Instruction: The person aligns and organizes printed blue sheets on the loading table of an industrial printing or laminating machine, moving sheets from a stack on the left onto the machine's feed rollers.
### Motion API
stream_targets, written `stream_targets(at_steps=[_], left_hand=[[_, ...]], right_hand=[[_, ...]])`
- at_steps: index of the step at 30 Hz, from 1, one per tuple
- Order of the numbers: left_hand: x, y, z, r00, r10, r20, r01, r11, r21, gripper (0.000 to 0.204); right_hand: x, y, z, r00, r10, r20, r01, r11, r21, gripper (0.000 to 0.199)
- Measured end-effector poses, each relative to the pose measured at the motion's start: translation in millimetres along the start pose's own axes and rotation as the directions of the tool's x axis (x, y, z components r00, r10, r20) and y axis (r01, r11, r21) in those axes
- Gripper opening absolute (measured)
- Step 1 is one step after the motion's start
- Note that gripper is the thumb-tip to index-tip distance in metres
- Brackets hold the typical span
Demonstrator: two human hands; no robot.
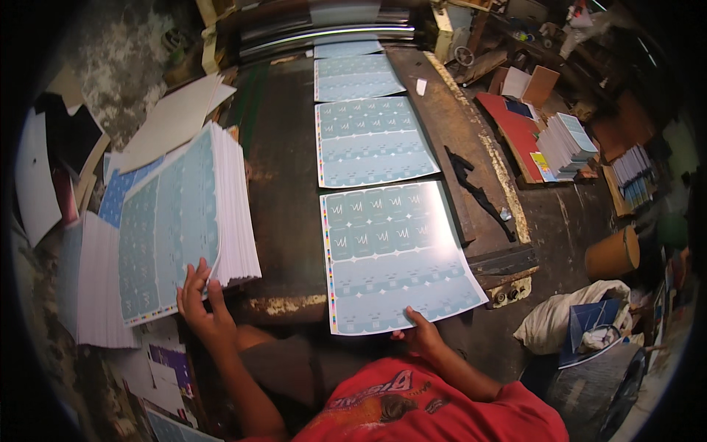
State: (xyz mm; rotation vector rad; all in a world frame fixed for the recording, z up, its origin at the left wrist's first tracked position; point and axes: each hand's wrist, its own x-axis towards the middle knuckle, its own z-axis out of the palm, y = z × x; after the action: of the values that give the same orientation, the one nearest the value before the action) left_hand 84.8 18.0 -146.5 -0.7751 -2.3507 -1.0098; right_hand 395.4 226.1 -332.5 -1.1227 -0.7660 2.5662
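Right hand [423, 335] clamped on the near edge of the front printed sheet [394, 258], thumb on top, fingers tucked beneath, and the sheet's near end is held out past the dark machine bed [283, 184]. With just that one edge pinched, a crease could be pressed in by the thumb, or the print smudged if the ink is wet; whether it is dry cannot be told. Just beyond, the second sheet [375, 144] is lined up, so an overlap or scuffed edge could be caused by any delay, if the bed is being driven. Over on the left, the tall stack [173, 228] is touched at its near corner by the left hand [206, 306], fingers loosely spread, nothing clearly gripped; with those edges fanned out, a slide could be set off by one hard nudge.
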Motion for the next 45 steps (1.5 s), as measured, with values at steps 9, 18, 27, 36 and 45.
stream_targets(at_steps=[9, 18, 27, 36, 45], left_hand=[[-7.4, -10.2, -8.7, 0.984, 0.167, 0.070, -0.173, 0.981, 0.090, 0.022], [-10.4, -21.1, -16.0, 0.932, -0.354, -0.083, 0.322, 0.909, -0.264, 0.045], [-13.3, 22.1, -31.4, 0.965, 0.248, 0.081, -0.181, 0.860, -0.476, 0.040], [-25.1, 96.3, -24.9, 0.606, 0.594, 0.530, -0.251, 0.774, -0.581, 0.019], [-5.2, 23.4, -20.6, 0.935, 0.308, 0.178, -0.319, 0.947, 0.034, 0.039]], right_hand=[[39.1, -22.3, 15.2, 0.992, -0.109, -0.068, 0.112, 0.993, 0.033, 0.050], [41.9, -18.5, 27.6, 0.945, -0.300, -0.128, 0.302, 0.953, 0.000, 0.045], [25.5, -41.1, 41.9, 0.956, -0.243, 0.161, 0.240, 0.970, 0.038, 0.059], [-11.8, -73.5, 92.5, 0.919, -0.210, 0.334, 0.203, 0.978, 0.057, 0.044], [3.4, 1.7, -4.7, 0.998, 0.027, -0.050, -0.034, 0.988, -0.153, 0.033]])
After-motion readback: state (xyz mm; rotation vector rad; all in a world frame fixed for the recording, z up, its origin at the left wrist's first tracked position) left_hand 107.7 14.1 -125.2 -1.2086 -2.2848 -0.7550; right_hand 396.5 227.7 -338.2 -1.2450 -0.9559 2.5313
